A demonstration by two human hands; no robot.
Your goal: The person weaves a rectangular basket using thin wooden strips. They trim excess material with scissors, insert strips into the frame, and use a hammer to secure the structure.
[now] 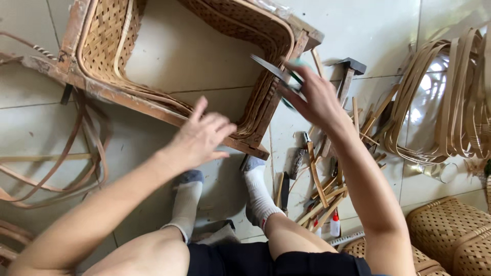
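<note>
Scissors over a woven frame

The right hand is clamped on green-handled metal scissors above the wooden frame with its woven cane lining; the left hand hovers, fingers apart, holding nothing. Cane strips curl nearby.

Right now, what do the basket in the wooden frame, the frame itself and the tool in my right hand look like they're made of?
Basket: thin tan strips, likely bamboo or rattan, plaited in an open weave, unpainted. Frame: rough worn wood with pale flaking patches, apparently unfinished. Tool in the right hand: dark grey blades that look like metal, with green handles, probably plastic. The left hand rests at the frame's edge.
</note>
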